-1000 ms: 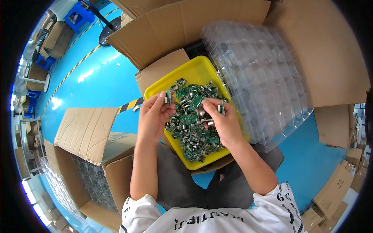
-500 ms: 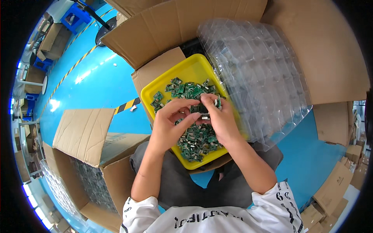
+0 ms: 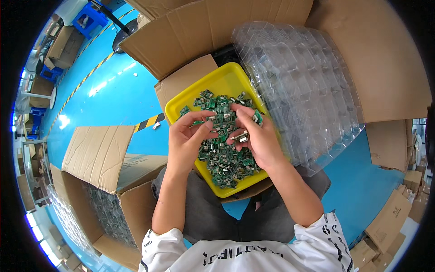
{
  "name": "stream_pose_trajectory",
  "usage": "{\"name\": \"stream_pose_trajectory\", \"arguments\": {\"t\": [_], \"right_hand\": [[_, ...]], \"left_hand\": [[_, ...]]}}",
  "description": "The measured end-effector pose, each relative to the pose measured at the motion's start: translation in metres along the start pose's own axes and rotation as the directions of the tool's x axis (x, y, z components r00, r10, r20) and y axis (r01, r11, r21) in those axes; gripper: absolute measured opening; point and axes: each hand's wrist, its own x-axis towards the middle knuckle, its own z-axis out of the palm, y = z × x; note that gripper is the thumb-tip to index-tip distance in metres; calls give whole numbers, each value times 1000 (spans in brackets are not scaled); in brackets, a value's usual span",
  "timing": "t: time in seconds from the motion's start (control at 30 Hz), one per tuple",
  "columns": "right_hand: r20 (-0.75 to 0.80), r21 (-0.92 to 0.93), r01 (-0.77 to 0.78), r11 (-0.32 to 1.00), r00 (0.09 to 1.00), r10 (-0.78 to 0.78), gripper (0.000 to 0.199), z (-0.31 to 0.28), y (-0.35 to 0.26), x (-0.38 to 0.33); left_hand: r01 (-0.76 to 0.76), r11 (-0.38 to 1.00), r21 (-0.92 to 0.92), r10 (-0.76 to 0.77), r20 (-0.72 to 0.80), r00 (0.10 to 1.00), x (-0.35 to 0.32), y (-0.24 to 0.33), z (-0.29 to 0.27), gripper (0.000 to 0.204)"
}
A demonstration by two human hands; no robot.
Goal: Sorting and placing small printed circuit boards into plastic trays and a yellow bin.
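My left hand is over the left side of a yellow tray, its thumb and index finger pinched at the end of a small green circuit board. My right hand is curled over the tray's right side. It holds a small circuit board with a metal connector in its lower fingers. Another green board sticks out by its index knuckle. Beneath both hands, a heap of similar circuit boards fills much of the tray; the hands hide part of it.
Clear plastic blister trays lie stacked right of the yellow tray, against a large open carton. A second open carton at the left holds more clear trays. Striped tape marks the blue floor. Further cartons stand at lower right.
My hands were close together over the heap and have moved apart, the left one leftward. The board with the connector stays in my right hand and now shows more fully.
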Motion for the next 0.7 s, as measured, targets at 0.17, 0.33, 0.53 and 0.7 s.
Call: {"name": "stream_pose_trajectory", "arguments": {"t": [0.17, 0.33, 0.53, 0.7], "right_hand": [[102, -220, 256, 941, 966, -239, 32, -3, 9, 5], [221, -538, 532, 653, 838, -500, 27, 0, 7, -3], [134, -617, 551, 561, 777, -615, 33, 11, 21, -1], [68, -413, 424, 806, 897, -437, 28, 9, 14, 9]], "left_hand": [[1, 1000, 29, -1, 17, 1000, 0, -3, 0, 26], [2, 996, 86, -1, -13, 1000, -1, -3, -1, 24], [-220, 843, 492, 311, -112, 944, -5, -3, 15, 23], [-194, 965, 177, 215, -105, 971, 7, -10, 4, 20]]}}
